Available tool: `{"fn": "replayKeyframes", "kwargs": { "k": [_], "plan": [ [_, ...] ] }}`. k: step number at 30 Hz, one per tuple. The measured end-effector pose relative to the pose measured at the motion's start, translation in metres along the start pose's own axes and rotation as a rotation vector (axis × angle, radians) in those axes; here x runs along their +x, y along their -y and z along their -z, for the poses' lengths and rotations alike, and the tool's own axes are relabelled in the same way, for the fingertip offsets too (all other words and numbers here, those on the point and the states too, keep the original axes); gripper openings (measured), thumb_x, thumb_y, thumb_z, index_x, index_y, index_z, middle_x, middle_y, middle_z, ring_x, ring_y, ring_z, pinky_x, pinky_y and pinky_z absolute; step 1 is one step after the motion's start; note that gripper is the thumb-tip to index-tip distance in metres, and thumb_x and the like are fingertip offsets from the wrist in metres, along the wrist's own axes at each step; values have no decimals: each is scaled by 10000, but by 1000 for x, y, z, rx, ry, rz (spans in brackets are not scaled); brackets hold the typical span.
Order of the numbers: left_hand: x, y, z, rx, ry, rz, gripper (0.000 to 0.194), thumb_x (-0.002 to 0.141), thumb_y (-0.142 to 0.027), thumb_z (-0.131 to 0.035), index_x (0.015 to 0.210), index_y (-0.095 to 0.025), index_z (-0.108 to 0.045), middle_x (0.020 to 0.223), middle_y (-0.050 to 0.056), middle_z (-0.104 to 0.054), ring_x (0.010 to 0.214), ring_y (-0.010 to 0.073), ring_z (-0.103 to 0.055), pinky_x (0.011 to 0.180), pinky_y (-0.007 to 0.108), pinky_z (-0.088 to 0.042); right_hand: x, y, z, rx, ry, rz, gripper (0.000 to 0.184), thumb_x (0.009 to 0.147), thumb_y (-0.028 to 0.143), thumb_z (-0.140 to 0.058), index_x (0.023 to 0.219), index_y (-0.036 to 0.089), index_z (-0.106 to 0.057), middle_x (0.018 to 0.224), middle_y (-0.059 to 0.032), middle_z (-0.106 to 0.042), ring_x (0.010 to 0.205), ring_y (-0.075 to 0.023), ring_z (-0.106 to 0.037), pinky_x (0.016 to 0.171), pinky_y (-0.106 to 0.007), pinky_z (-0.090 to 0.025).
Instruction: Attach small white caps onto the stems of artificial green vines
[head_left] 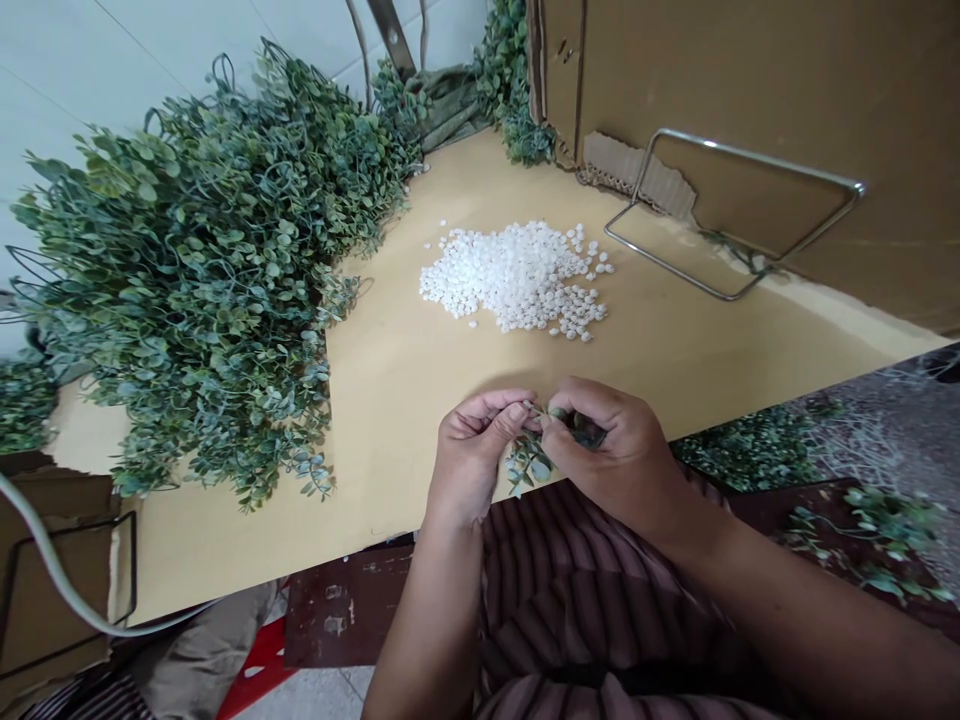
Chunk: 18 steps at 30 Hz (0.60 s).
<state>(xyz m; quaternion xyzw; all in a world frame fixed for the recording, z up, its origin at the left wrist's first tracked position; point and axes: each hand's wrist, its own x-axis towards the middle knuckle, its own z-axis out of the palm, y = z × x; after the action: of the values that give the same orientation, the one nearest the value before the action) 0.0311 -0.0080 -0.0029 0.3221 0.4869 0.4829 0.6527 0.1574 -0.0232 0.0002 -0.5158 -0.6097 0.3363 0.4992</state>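
My left hand (474,455) and my right hand (611,450) meet just above the near edge of the table (660,350), fingertips pressed together. Between them I pinch a small green sprig (529,462); its leaves hang down below my fingers, over my striped lap. My left thumb and forefinger are closed on the tip of the sprig, and my right hand is curled around its other end, fingers folded tight on it. Whether a white piece sits between my fingertips, I cannot tell.

Farther out on the table, near the middle, lies a heap of small white beads (517,275), well apart from my hands. To the left, a big pile of green sprigs (202,270) covers that side of the table and reaches toward the far wall. To the far right, a bent wire frame (739,215) rests against a cardboard box (787,90). More loose greenery (750,450) lies low on my right, beside the table.
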Motion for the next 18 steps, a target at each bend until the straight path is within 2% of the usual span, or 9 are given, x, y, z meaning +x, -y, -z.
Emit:
{"fn": "replayKeyframes", "kwargs": {
  "k": [6,18],
  "plan": [
    [0,2,0,-1,-7,-8,226,525,-332,-847,669,-191,-745,563,-2,-693,548,96,-618,607,208,-512,0,0,-1,8,-35,14,208,691,103,-469,543,199,-359,520,59,-361,494,-69,-361,476,-185,-314],
    [1,3,-1,-16,-8,-9,229,521,-321,-850,678,-186,-751,560,-4,-694,538,82,-607,583,187,-497,2,-1,0,-50,-12,8,199,685,122,-469,536,200,-364,511,60,-348,488,-74,-343,461,-183,-301]
  ]
}}
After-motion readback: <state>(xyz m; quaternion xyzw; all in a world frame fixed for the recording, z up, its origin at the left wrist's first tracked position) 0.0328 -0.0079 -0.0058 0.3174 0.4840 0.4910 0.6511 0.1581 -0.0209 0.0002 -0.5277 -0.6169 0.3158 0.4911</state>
